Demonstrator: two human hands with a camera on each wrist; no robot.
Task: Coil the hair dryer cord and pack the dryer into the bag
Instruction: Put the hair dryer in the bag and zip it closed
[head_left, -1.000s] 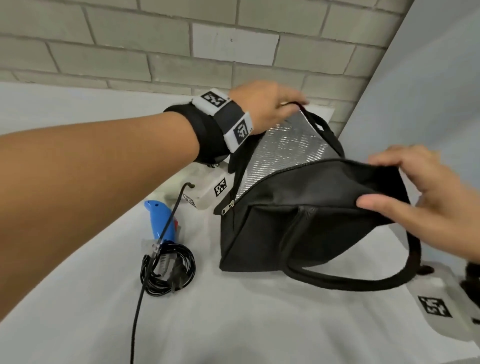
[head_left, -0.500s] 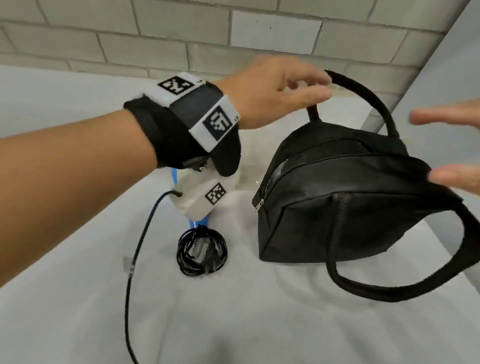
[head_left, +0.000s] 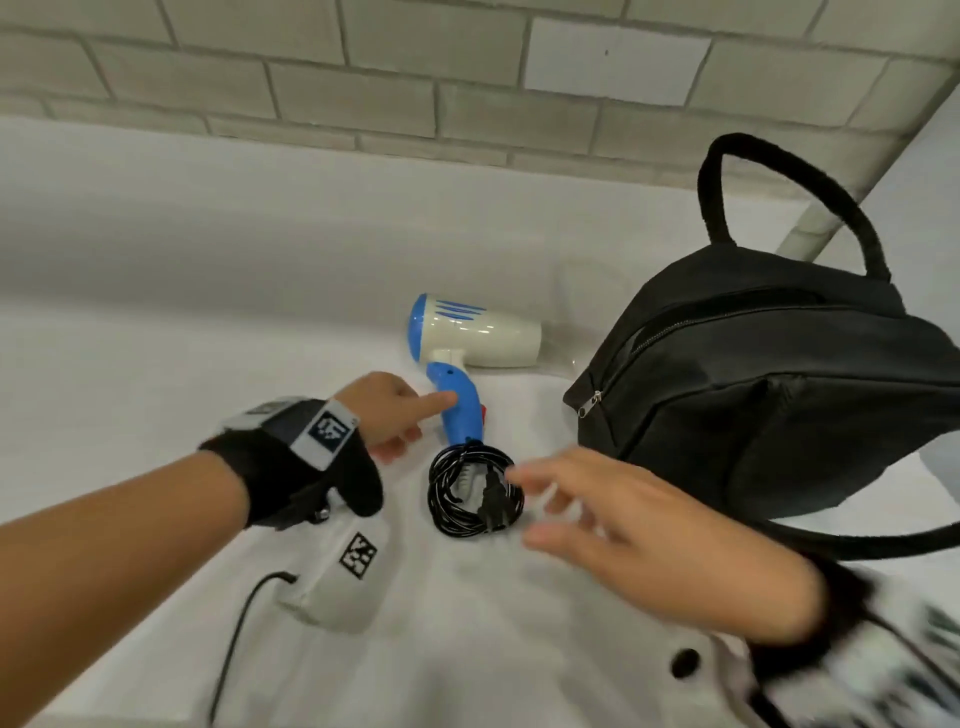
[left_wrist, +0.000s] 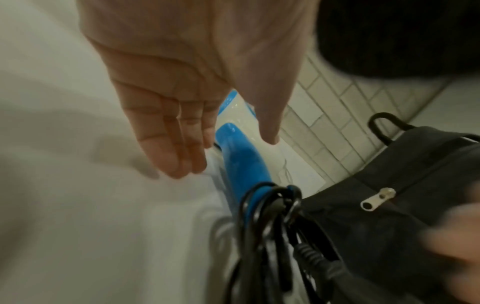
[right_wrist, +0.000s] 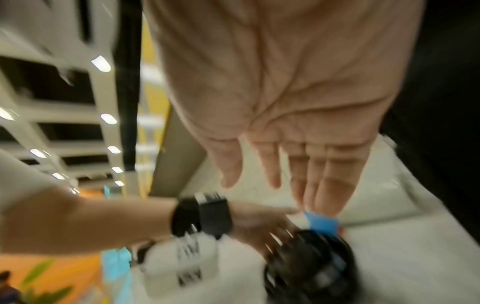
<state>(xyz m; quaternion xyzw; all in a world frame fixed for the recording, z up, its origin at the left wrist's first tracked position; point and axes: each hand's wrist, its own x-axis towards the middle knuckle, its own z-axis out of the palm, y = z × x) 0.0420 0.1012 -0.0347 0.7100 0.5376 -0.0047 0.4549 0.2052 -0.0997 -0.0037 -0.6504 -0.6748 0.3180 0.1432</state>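
A cream and blue hair dryer (head_left: 475, 340) lies on the white table (head_left: 156, 291), its blue handle (head_left: 460, 410) pointing toward me. Its black cord (head_left: 472, 493) lies coiled at the handle's end, plug on top. My left hand (head_left: 395, 415) is open just left of the handle, one fingertip touching it; in the left wrist view the fingers (left_wrist: 179, 148) are straight beside the handle (left_wrist: 244, 162). My right hand (head_left: 623, 525) hovers open and blurred just right of the coil. The black bag (head_left: 769, 395) stands at the right, zip partly open.
A brick wall (head_left: 467, 78) runs along the back of the table. The bag's front strap (head_left: 857, 540) trails on the table behind my right hand. A thin black cable (head_left: 234, 639) runs from my left wrist unit toward the near edge.
Both hands have left the bag and come down to the dryer and its coiled cord. The view has shifted, so the dryer now shows whole and the bag sits further right.
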